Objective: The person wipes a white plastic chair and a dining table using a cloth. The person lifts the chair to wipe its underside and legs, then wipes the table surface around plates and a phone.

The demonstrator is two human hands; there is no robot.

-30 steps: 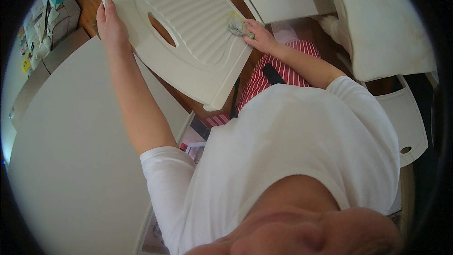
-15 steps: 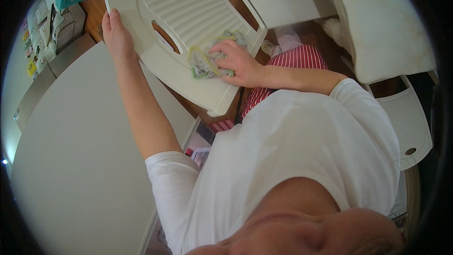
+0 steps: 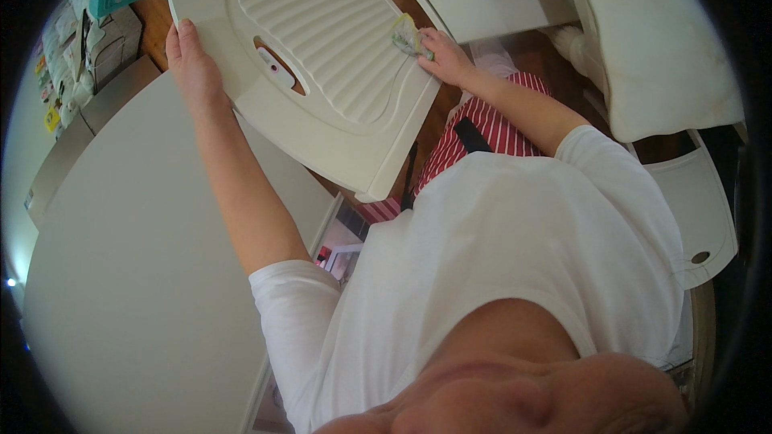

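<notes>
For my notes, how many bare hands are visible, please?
2: left hand on the left edge of the ribbed white panel; right hand at its right edge, holding a crumpled cloth.

A: Light?
B: Moderate, diffuse; soft shading between the ridges of the pale panel [image 3: 322, 48], wooden floor [image 3: 155, 24] dimmer
A: Glare?
B: One bright spot [image 3: 11, 282] at the left rim, pale glow near it
A: Distortion?
B: Strong fisheye; edge of the white tabletop [image 3: 145, 225] bows, corners fall to black
A: Sharpness?
B: Slightly soft overall; clutter [image 3: 68, 56] at upper left lacks fine detail
</notes>
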